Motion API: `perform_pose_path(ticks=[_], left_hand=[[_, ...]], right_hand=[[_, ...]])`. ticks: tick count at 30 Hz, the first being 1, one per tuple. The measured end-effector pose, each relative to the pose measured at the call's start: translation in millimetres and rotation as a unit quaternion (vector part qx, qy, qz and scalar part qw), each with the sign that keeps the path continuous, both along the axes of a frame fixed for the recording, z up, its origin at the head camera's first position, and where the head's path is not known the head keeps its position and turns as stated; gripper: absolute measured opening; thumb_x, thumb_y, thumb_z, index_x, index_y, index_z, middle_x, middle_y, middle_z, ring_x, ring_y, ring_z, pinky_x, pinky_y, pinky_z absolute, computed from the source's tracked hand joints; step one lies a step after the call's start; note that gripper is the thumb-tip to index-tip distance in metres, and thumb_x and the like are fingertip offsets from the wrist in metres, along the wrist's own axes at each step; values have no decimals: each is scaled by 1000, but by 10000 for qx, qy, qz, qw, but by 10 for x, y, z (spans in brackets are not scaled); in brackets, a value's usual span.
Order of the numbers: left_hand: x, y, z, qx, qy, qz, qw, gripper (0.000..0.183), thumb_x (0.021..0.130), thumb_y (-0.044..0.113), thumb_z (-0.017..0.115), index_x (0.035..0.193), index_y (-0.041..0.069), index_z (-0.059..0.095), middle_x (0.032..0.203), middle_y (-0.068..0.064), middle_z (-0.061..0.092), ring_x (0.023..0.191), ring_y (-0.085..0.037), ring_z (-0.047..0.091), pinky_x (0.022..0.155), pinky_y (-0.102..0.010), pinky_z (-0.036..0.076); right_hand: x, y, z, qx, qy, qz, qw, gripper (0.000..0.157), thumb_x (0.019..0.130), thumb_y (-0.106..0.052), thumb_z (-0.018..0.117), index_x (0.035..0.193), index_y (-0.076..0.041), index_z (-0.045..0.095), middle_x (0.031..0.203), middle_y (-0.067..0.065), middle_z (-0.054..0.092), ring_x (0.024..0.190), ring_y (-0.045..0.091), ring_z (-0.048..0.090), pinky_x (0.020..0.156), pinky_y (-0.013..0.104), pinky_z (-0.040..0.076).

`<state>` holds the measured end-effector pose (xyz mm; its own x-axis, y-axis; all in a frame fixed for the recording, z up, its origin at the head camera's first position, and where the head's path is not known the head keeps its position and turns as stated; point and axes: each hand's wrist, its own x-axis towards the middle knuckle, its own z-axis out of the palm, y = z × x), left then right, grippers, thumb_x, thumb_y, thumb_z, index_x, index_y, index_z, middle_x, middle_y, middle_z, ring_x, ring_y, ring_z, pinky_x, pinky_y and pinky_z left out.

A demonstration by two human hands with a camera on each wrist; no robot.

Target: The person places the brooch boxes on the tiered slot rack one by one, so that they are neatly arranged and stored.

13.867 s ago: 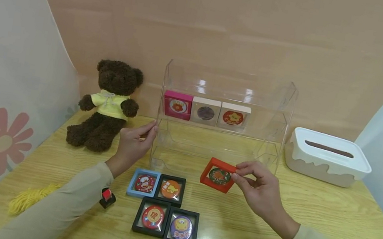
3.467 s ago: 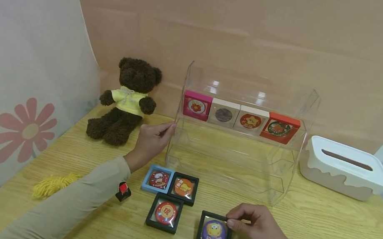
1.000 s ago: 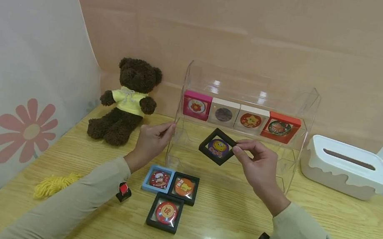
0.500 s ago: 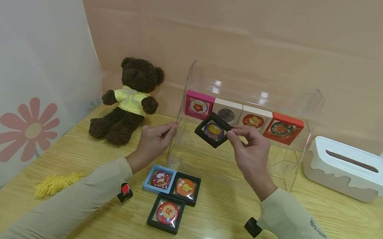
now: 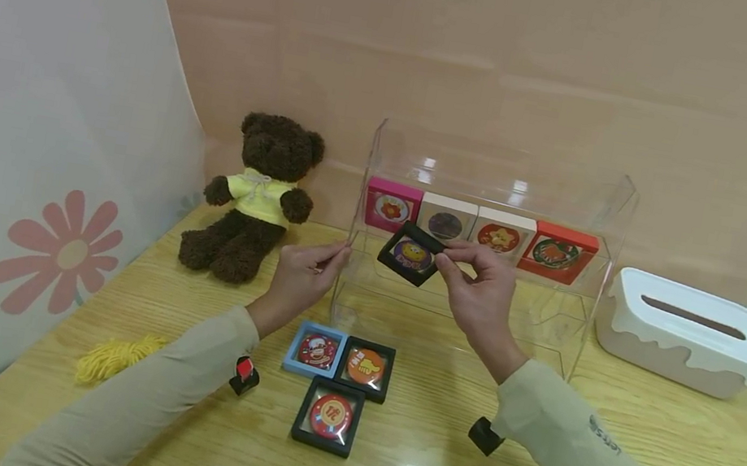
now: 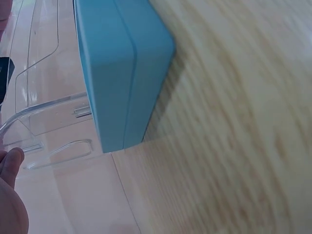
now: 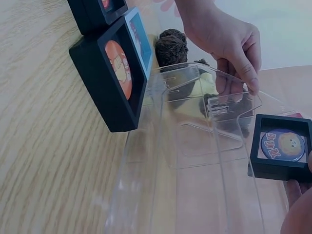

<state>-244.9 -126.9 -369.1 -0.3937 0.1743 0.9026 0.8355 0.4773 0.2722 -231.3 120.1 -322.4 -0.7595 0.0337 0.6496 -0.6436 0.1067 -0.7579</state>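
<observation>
My right hand [image 5: 482,292] pinches a black square display frame with a purple badge [image 5: 412,256] by its right corner. It is tilted, in front of the clear acrylic rack [image 5: 502,176] and overlapping its upper row in the head view. At the rack's left side edge, my left hand [image 5: 302,279] grips the plastic between thumb and fingers, as the right wrist view also shows. Along the rack's upper tier stand a pink frame [image 5: 392,207], two pale ones and a red frame [image 5: 559,254]. A light blue frame [image 5: 315,349] and two black frames [image 5: 328,417] lie on the table.
A brown teddy bear [image 5: 260,202] in a yellow top sits left of the rack. On the right stands a white tissue box [image 5: 690,335]. Yellow yarn [image 5: 115,359] lies by the left forearm. Patterned cloth hangs at the sides.
The red frame has gone from my right hand onto the rack. My right hand has since lifted the purple-badge frame from the table up to the rack. My left hand keeps its hold.
</observation>
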Motion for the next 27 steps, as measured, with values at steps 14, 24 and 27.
perform_pose_path(ticks=[14, 24, 27], left_hand=[[-2, -27, -3, -42, -59, 39, 10000, 17, 84, -3, 68, 99, -8, 71, 86, -18, 69, 66, -19, 69, 58, -26, 56], [-13, -26, 9, -107, -82, 43, 9999, 16, 83, -3, 69, 98, -7, 72, 84, -17, 70, 62, -17, 69, 56, -24, 56], [-8, -19, 22, -127, -85, 9, 9999, 15, 83, -3, 69, 97, -7, 72, 83, -17, 70, 61, -16, 68, 56, -24, 56]], right_hand=[[207, -176, 167, 608, -264, -82, 9978, 3, 80, 16, 66, 82, 14, 65, 97, 27, 63, 95, 29, 60, 73, 18, 52], [233, -241, 184, 1319, -200, -78, 9910, 6, 83, 9, 67, 83, 14, 65, 97, 25, 65, 93, 36, 62, 76, 38, 55], [235, -260, 187, 1393, -150, -95, 9901, 5, 82, 10, 68, 83, 14, 65, 96, 24, 65, 92, 35, 63, 75, 42, 55]])
